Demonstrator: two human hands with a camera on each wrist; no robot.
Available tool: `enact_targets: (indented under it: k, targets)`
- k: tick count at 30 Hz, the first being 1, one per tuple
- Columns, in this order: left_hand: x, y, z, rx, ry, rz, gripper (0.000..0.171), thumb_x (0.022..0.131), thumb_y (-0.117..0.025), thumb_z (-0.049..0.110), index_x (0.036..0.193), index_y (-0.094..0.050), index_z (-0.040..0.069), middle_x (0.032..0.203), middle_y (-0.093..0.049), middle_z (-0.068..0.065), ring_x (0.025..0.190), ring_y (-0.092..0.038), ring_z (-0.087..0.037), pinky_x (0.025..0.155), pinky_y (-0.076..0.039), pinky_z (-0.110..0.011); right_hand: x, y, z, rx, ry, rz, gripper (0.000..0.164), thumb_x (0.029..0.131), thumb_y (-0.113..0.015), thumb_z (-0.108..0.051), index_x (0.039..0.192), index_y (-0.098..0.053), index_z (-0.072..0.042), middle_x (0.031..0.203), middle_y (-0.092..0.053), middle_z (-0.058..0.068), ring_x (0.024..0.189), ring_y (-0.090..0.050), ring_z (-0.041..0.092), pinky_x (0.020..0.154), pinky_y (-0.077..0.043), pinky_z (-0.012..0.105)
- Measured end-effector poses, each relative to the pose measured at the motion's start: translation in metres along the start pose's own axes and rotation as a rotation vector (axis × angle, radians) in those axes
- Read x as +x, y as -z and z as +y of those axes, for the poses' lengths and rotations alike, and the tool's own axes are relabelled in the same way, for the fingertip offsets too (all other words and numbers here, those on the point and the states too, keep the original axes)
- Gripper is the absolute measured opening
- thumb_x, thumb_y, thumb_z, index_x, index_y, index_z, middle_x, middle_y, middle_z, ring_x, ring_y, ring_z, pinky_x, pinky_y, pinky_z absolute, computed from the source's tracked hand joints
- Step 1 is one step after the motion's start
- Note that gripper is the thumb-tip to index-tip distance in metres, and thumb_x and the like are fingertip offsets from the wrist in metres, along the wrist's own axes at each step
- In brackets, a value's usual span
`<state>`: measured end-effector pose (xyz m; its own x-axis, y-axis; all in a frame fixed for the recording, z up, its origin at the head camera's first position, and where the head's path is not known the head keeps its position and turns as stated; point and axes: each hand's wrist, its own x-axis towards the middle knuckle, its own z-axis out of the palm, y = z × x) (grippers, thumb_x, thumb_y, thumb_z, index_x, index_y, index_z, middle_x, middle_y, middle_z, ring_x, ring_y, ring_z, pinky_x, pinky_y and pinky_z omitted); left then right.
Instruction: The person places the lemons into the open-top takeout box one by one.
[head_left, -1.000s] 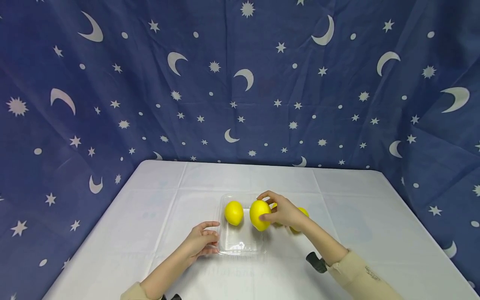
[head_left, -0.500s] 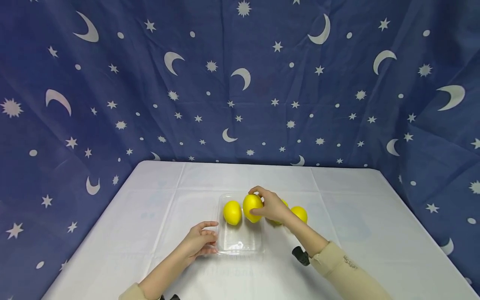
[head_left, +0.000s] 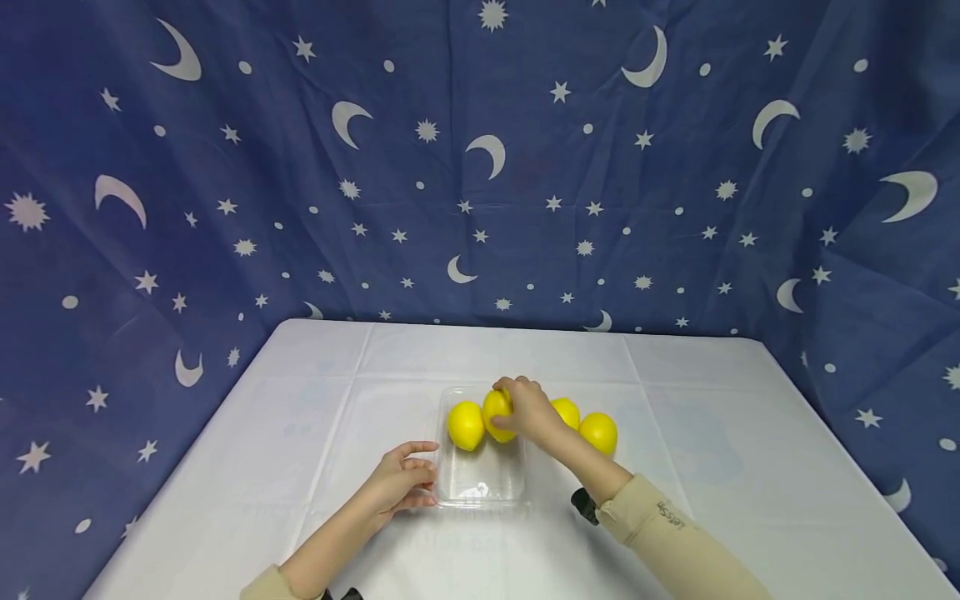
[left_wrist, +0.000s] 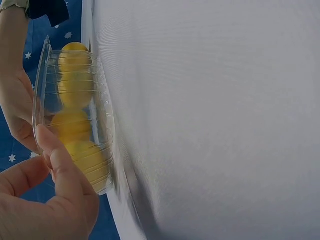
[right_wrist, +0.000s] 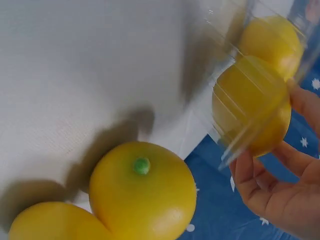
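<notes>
My right hand [head_left: 527, 412] holds a yellow lemon [head_left: 495, 416] low over the far right part of a clear plastic container [head_left: 480, 486]. In the right wrist view, fingers and thumb lie around this lemon [right_wrist: 270, 125], seen partly through the container's wall. Another lemon [head_left: 466, 426] sits inside, just left of it. At the container's left edge, my left hand [head_left: 401, 479] pinches the rim; the left wrist view shows thumb and finger meeting at the clear rim [left_wrist: 36, 107], with yellow lemons seen through the ribbed side.
Two more lemons lie on the white-clothed table [head_left: 360, 367] right of the container: a nearer lemon [head_left: 598, 433] and another lemon [head_left: 566, 412] partly behind the right arm. A blue curtain [head_left: 525, 167] with moons and stars hangs behind the table.
My right hand has carried its lemon left and deeper over the container, close beside the lemon inside. The two lemons on the right now show more. The left hand stays put.
</notes>
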<state>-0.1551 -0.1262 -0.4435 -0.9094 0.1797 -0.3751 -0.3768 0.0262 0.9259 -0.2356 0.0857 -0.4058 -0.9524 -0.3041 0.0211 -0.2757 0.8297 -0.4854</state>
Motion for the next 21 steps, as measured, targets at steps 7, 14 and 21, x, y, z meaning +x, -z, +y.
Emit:
enact_targets:
  k: [7,14,21]
  targets:
    - [0.0,0.001,-0.001,-0.005,-0.005,-0.003,0.049,0.087,-0.056,-0.001,0.133,-0.039,-0.002,0.087,-0.055,-0.004,0.07,-0.054,-0.011,0.062,-0.059,-0.023,0.002,-0.01,-0.002,-0.124,0.062,-0.005,0.05,0.073,-0.081,-0.021,0.114,-0.064,0.003,0.104,-0.059,0.015,0.087,-0.05,0.026,0.077,-0.054,0.033]
    - [-0.001,0.002,-0.002,-0.008,-0.011,0.009,0.048,0.087,-0.056,-0.002,0.132,-0.04,-0.001,0.089,-0.056,-0.005,0.071,-0.054,-0.012,0.062,-0.059,-0.023,0.001,-0.015,-0.004,-0.155,0.093,0.004,0.051,0.072,-0.081,-0.021,0.113,-0.064,0.004,0.102,-0.061,0.016,0.086,-0.05,0.026,0.077,-0.053,0.032]
    - [-0.001,0.001,0.0,-0.005,-0.011,0.006,0.048,0.088,-0.056,-0.001,0.132,-0.04,-0.002,0.087,-0.056,-0.004,0.071,-0.055,-0.011,0.061,-0.059,-0.022,0.001,-0.015,-0.005,-0.164,0.099,0.009,0.05,0.071,-0.082,-0.021,0.111,-0.065,0.004,0.098,-0.062,0.017,0.082,-0.05,0.025,0.073,-0.052,0.033]
